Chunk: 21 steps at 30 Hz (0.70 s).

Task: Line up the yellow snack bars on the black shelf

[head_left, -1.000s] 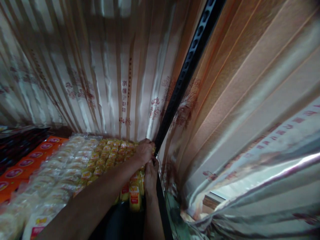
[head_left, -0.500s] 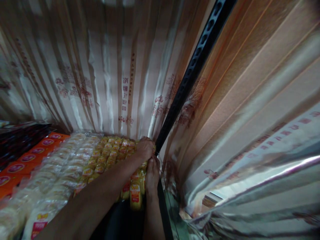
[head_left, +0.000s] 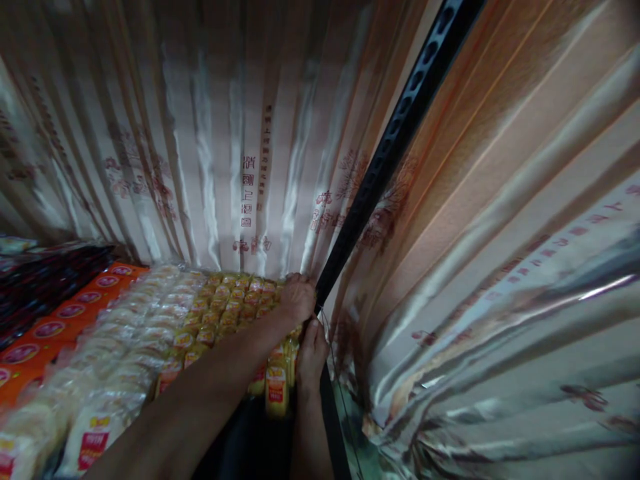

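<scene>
Small yellow-wrapped snack packs (head_left: pixel 220 307) stand in tight rows, several with red labels at the front. My left hand (head_left: pixel 299 297) reaches across them to the back right corner, by the foot of a black perforated post. Its fingers are curled down and closed; whatever they grip is hidden. Just below it, along the right edge of the rows, is my right hand (head_left: pixel 311 347). Its fingers point away from me, bunched together near the post, and what is in them cannot be made out. A yellow pack with a red label (head_left: pixel 277 390) stands just left of my right wrist.
Clear-wrapped pale round cakes (head_left: pixel 125 340) fill rows to the left, beside an orange box strip (head_left: pixel 70 310) and dark packages (head_left: pixel 45 287). The black post (head_left: pixel 373 177) rises at the corner. Printed curtains (head_left: pixel 215 133) hang behind and to the right. A thin cord hangs near my right hand.
The view has shifted slightly, so the goods and both hands sit a little further right. Both hands stay together at the corner by the post.
</scene>
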Each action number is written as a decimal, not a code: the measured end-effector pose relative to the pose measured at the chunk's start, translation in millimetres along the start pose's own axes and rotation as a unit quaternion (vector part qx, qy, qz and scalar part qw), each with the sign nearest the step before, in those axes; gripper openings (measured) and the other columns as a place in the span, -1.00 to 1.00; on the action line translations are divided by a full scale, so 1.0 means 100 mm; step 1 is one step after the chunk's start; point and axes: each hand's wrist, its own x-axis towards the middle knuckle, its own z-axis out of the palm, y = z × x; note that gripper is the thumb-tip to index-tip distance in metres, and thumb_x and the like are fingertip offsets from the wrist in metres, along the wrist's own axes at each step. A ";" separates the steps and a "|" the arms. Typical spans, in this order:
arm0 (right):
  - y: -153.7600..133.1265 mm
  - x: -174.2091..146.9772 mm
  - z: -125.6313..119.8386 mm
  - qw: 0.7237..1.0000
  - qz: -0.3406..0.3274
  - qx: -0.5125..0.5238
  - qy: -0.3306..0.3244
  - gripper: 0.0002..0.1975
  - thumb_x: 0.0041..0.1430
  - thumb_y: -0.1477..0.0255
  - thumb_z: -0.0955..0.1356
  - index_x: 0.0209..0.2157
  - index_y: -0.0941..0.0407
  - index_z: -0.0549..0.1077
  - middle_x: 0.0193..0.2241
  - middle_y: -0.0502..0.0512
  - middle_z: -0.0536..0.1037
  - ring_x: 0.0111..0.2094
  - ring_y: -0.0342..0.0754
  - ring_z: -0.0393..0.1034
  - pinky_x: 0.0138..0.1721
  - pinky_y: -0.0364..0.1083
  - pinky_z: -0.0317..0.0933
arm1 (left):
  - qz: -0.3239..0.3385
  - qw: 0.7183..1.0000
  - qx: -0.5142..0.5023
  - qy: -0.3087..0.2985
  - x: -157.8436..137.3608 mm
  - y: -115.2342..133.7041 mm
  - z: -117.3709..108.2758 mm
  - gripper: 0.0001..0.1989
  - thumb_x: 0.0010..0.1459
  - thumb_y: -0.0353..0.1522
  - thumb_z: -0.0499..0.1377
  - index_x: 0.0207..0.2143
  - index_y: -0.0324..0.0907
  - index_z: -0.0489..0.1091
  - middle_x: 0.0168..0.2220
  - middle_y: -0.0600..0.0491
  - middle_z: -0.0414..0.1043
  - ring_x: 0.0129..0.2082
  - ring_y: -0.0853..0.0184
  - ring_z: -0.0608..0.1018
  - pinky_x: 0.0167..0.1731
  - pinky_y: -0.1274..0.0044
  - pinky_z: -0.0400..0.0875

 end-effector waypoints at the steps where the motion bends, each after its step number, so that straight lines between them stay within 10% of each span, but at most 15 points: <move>1: 0.00 0.00 0.00 1.000 0.001 -0.002 0.000 -0.45 0.20 0.11 0.05 -0.05 0.16 0.39 -0.07 0.26 0.46 -0.02 0.03 0.29 0.00 0.01 0.11 | 0.002 1.000 -0.003 0.004 -0.02 0.00 -0.01 -0.67 0.04 -0.42 0.07 -0.10 -0.27 0.38 -0.21 -0.13 0.40 -0.10 0.15 0.35 -0.12 0.40 0.30; 15: 0.04 0.05 -0.04 0.998 0.040 0.022 -0.044 -0.50 0.05 0.13 0.22 -0.08 0.16 0.42 -0.07 0.20 0.47 -0.02 0.04 0.31 0.02 0.02 0.14 | 0.013 0.971 -0.224 0.087 -1.64 0.05 -0.38 -0.65 0.16 -0.45 -0.08 -0.05 -0.04 0.33 0.02 0.03 0.32 0.04 0.34 0.35 0.06 0.44 0.27; 21: -0.06 0.07 -0.07 0.997 0.032 -0.050 -0.045 -0.47 0.07 0.07 0.18 -0.14 0.16 0.46 -0.15 0.23 0.52 -0.08 0.10 0.35 -0.05 0.04 0.18 | -0.051 0.971 -0.224 0.069 -2.65 -0.14 -0.11 -0.63 0.13 -0.47 -0.07 -0.10 0.05 0.34 -0.04 0.06 0.39 -0.11 0.40 0.48 -0.13 0.63 0.40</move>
